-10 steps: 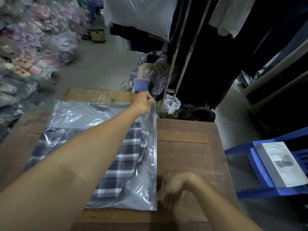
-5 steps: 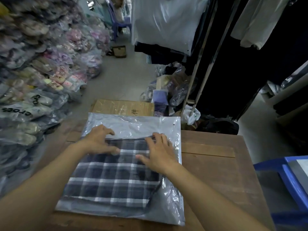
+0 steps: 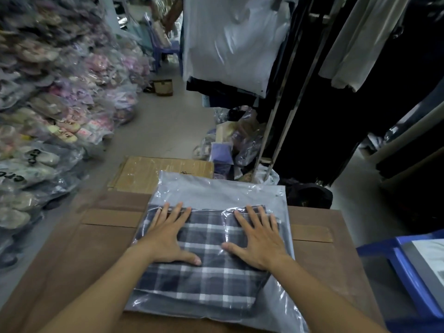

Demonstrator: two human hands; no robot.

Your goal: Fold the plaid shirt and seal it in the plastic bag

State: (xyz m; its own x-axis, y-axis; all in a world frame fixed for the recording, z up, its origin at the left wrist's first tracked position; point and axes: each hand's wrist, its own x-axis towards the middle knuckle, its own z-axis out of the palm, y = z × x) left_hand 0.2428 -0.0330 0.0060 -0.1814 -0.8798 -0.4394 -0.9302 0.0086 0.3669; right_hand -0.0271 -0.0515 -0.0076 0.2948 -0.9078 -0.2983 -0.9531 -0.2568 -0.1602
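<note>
The folded plaid shirt [image 3: 206, 280], dark grey with white checks, lies inside a clear plastic bag [image 3: 216, 191] on the wooden table [image 3: 72, 255]. My left hand [image 3: 168, 236] rests flat, fingers spread, on the bag over the shirt's left half. My right hand [image 3: 258, 241] presses flat on the right half in the same way. The bag's far end extends past the shirt, with no shirt under it, beyond my fingertips.
A cardboard box [image 3: 158, 173] sits just beyond the table. Piles of bagged shoes [image 3: 48, 111] fill the left side. Hanging clothes on a metal rack [image 3: 283, 97] stand at the right. A blue plastic chair [image 3: 413, 272] holding a flat package is at the table's right.
A second ago my left hand held the bag's far corner up and my right hand its near edge. Both hands then came down onto the bag and have slid apart, now lying flat.
</note>
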